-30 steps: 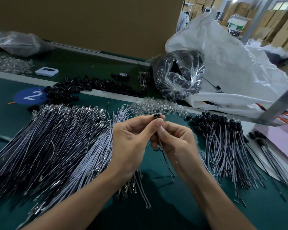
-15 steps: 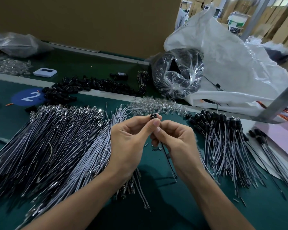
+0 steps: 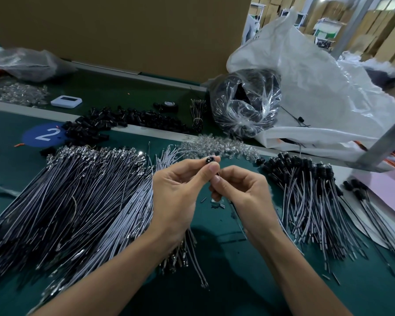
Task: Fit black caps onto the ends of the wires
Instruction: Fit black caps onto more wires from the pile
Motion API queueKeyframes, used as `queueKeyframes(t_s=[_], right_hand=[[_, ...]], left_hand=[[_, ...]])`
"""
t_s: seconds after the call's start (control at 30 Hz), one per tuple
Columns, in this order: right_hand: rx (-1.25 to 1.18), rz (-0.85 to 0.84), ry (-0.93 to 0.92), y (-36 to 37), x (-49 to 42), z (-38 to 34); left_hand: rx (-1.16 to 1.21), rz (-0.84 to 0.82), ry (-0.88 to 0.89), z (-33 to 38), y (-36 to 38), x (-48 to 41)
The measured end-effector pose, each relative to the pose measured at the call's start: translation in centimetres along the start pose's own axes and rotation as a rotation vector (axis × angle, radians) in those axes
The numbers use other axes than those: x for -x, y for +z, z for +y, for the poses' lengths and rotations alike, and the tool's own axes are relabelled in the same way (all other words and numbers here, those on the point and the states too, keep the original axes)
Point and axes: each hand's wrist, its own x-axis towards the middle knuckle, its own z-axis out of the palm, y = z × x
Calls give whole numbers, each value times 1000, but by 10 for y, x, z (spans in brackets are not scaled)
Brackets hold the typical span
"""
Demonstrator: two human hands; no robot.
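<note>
My left hand [image 3: 180,190] pinches a small black cap [image 3: 209,159] between thumb and forefinger, held up over the green table. Just right of it, my right hand [image 3: 242,192] pinches a thin wire whose upper end meets the cap; most of the wire is hidden behind the fingers. A big heap of uncapped grey wires [image 3: 73,201] lies to the left. Wires with black caps fitted [image 3: 310,197] are fanned out on the right. Loose black caps [image 3: 114,124] are piled at the back left.
Clear small parts [image 3: 221,147] lie in a strip behind my hands. A clear bag of black parts [image 3: 244,103] and a large white sack [image 3: 324,87] stand at the back right. A metal post [image 3: 388,142] slants in at the right; a white device [image 3: 66,101] sits far left.
Both hands stay together at the same spot; the cap in my left fingers has turned slightly so its open end faces up. Nothing taken or let go.
</note>
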Motion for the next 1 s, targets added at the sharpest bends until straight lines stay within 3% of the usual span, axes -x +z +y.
queueKeyframes(t_s=[0.57, 1.0], right_hand=[[139, -37, 3, -4, 0, -2], [6, 68, -15, -3, 0, -2]], left_hand=[[-13, 43, -26, 3, 0, -1], [-115, -42, -92, 5, 1, 1]])
